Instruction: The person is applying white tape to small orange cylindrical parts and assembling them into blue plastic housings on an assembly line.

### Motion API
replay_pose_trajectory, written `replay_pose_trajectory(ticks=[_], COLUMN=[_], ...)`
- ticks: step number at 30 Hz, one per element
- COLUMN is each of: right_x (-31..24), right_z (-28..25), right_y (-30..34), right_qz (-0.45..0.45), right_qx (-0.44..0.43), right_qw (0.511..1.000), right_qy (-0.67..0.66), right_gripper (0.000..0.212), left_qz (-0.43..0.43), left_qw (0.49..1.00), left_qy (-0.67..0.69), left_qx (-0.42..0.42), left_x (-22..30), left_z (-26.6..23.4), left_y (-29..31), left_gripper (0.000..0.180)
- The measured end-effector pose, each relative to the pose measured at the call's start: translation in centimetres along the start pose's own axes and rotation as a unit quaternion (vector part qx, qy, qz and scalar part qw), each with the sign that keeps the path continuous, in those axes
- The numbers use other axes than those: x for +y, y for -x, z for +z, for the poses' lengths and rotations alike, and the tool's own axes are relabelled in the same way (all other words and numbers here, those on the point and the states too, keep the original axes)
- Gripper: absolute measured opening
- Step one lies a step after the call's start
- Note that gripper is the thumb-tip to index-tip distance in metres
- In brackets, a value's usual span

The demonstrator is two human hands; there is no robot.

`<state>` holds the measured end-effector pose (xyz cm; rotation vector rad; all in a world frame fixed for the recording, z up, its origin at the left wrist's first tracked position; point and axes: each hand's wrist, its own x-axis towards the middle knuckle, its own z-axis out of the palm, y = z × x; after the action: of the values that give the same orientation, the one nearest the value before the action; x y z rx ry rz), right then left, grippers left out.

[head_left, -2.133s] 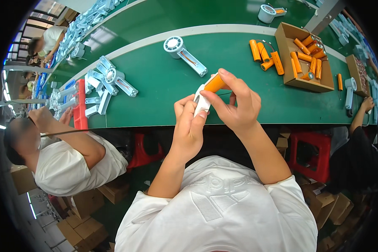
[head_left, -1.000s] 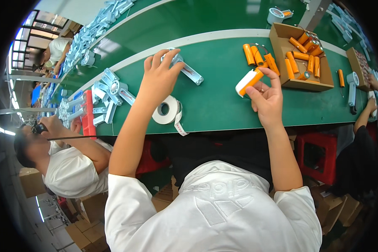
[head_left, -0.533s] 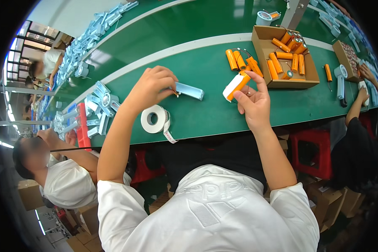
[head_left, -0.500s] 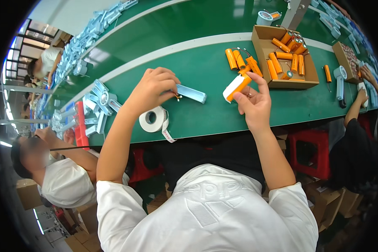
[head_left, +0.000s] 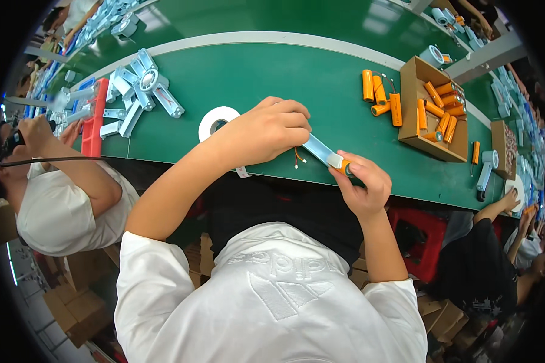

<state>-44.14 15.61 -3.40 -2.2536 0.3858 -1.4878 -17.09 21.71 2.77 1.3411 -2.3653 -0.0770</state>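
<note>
Gripping one end of a pale blue handle piece (head_left: pixel 318 147), your left hand (head_left: pixel 266 128) is clenched around it above the near edge of the green table (head_left: pixel 272 78), and your curled fingers hide whatever that end looks like. Thin red and white wires (head_left: pixel 297 157) hang from the piece just below your knuckles. Your right hand (head_left: pixel 360 184) closes on the other end, where an orange battery cell (head_left: pixel 343 167) with a white wrap meets the blue piece; your thumb and fingers cover most of the cell, so you cannot tell how far in it sits. Just behind your left wrist lies a white tape roll (head_left: pixel 217 120), partly hidden by your hand. Loose orange cells (head_left: pixel 381 94) lie beside an open cardboard box (head_left: pixel 413 100) holding more. At the far left, a pile of blue fan parts (head_left: pixel 136 97) sits by a red tray (head_left: pixel 94 118), with a neighbour's arm (head_left: pixel 82 172) below it.
</note>
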Motion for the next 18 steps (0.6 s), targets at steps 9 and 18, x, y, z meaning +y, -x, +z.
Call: replay_pose_trajectory(ticks=[9, 18], right_x=[-3.4, -3.2], right_z=[-0.5, 1.0], right_y=[-4.4, -7.9], right_qz=[0.048, -0.035], right_qx=[-0.204, -0.374], right_qw=[0.96, 0.874], right_qy=[0.188, 0.309], right_gripper=[0.037, 0.032], left_qz=[0.014, 0.02], left_qw=[0.999, 0.996], left_qy=[0.03, 0.042], left_qx=[0.026, 0.075], left_x=[-0.5, -0.6], left_z=[0.7, 0.9], left_y=[0.9, 1.0], left_gripper=[0.008, 0.016])
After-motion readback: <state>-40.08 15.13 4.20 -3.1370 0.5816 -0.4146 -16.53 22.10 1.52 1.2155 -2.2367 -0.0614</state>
